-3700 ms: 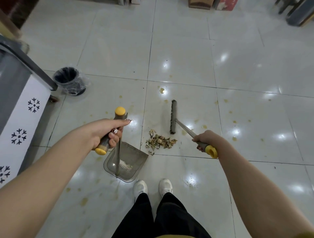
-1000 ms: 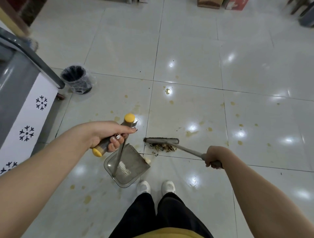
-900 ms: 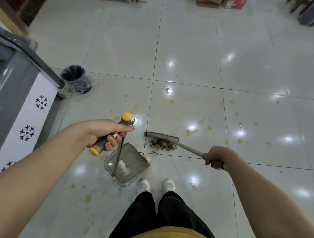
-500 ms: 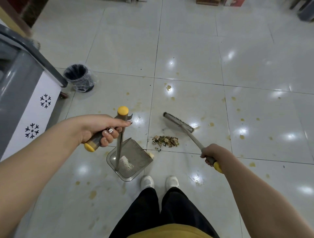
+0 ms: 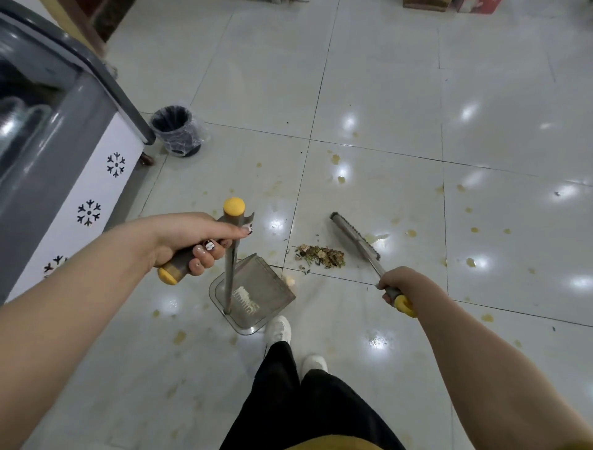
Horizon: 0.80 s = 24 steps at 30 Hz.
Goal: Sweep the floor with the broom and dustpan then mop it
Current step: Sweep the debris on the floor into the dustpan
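Observation:
My left hand grips the grey, yellow-capped handle of the long-handled dustpan, whose grey tray rests on the floor just in front of my shoes. My right hand grips the grey broom handle near its yellow end. The broom head sits on the floor at a slant, just right of a small pile of dry debris. The pile lies a short way beyond the dustpan's front lip. Yellowish stains dot the white tiles.
A grey chest freezer with snowflake marks stands at the left. A black bin lined with clear plastic stands beside its corner. Boxes line the far edge. My white shoes stand behind the dustpan.
The broom head swung from behind the pile, lifted out to its right and now rests slanted beside it. The dustpan stayed in place. The view shifted slightly right.

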Tool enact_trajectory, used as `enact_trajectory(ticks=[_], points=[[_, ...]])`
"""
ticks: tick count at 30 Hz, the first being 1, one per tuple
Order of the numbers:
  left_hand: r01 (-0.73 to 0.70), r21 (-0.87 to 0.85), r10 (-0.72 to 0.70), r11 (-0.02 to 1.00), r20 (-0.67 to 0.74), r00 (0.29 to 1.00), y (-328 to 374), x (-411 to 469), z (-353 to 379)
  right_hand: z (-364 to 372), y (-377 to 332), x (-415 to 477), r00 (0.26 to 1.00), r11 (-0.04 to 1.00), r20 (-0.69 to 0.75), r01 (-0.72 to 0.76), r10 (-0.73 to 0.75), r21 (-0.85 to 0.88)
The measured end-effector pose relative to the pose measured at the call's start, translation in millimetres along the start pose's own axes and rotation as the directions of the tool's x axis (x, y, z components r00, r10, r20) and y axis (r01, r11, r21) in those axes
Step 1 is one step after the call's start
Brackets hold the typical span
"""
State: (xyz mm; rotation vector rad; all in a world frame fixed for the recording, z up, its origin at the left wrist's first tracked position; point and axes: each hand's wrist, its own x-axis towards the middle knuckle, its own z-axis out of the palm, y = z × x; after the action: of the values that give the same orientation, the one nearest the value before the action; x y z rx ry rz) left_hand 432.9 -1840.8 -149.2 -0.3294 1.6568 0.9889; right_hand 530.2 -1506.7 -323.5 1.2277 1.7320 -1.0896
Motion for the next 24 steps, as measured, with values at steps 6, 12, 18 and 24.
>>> enact_trajectory(ticks=[6,12,18,24], points=[[0.008,0.021,-0.006,1.0,-0.053,0.999,-30,12,30,11,14,2,0.999,0.998,0.02,0.052,-0.051,-0.027],[-0.004,0.015,0.006,1.0,-0.144,0.99,-39,27,34,17,11,11,0.999,0.995,0.034,0.03,-0.027,-0.095],[-0.1,0.114,0.132,0.988,-0.317,0.939,-36,39,16,16,6,27,0.997,0.996,0.082,0.009,-0.001,-0.092],[-0.158,0.22,0.233,0.963,-0.378,0.896,-32,52,12,26,17,43,0.984,0.993,0.163,-0.09,0.078,0.069]])
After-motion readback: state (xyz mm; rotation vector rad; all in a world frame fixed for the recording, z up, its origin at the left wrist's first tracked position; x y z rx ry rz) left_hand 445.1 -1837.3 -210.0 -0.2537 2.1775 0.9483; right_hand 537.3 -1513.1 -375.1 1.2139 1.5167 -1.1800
